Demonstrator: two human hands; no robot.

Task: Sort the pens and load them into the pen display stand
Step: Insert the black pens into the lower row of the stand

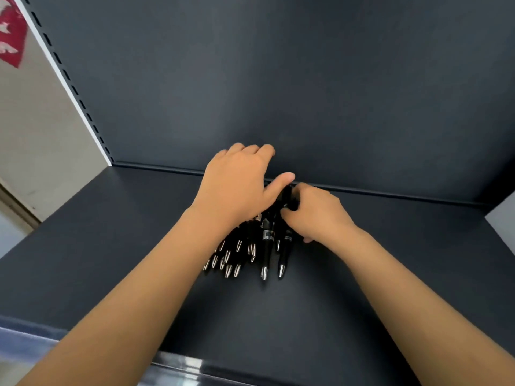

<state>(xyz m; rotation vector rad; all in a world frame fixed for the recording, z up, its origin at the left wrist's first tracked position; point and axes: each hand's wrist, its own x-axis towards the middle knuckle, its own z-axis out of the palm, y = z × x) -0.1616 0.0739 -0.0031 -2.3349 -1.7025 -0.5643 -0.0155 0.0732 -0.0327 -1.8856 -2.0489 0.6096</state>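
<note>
A heap of black plastic pens (266,246) with pointed silver metal tips lies on a dark grey matte metal shelf (111,246), towards its far side, just in front of the dark grey back panel (306,79). The tips all point towards the near edge, fanned out in a loose cluster. Two pens on the right of the heap reach nearer than the rest, and pale printed bands show on their barrels.

The left hand (237,185) lies palm down over the far left part of the heap. Its fingers bend down at the knuckles and drop out of sight behind, while its thumb stretches to the right along the far ends of the pens. Whether this hand grasps the pens or only rests on them cannot be told. The right hand (315,213) is at the right of the heap, its fingers curled tightly round the far ends of a few pens, just beside the left thumb. Both bare forearms reach in from the near edge.

A white slotted upright (73,89) runs along the left side of the back panel, and a red and white paper (11,32) hangs beyond it at the far left. A shiny clear strip (178,363) lines the near edge of the shelf.
</note>
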